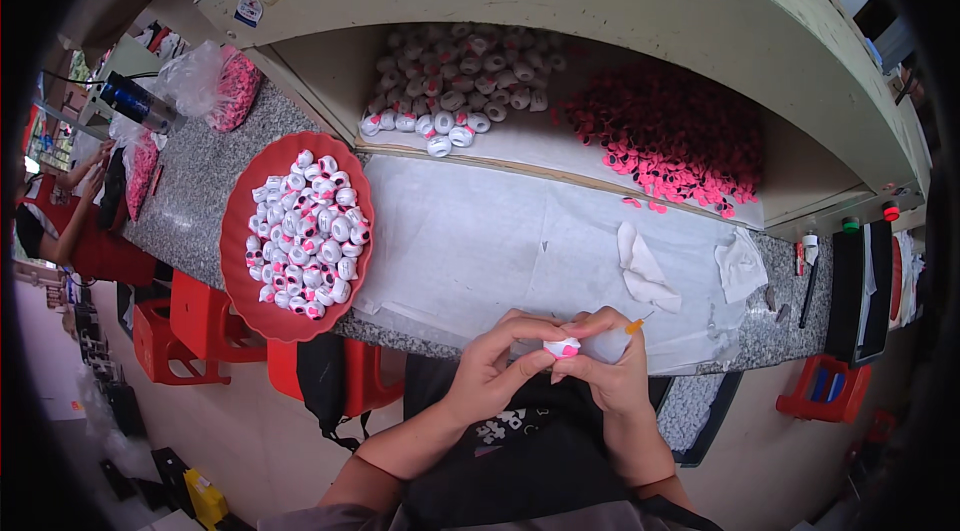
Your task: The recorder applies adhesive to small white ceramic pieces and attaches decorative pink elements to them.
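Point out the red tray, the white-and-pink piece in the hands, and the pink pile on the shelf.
red tray (236, 231), head view, bare left rim.
white-and-pink piece (561, 346), head view, middle of its white top, between both hands' fingertips.
pink pile (672, 136), head view, centre of the heap on the shelf.

The worktop (200, 201) was speckled grey stone, polished, overlaid with a thin translucent plastic sheet (480, 241). The red tray (240, 231) looked like smooth glossy plastic, as did the white-and-pink pieces (305, 231) in it. Crumpled white tissues (645, 271) looked soft and matt.
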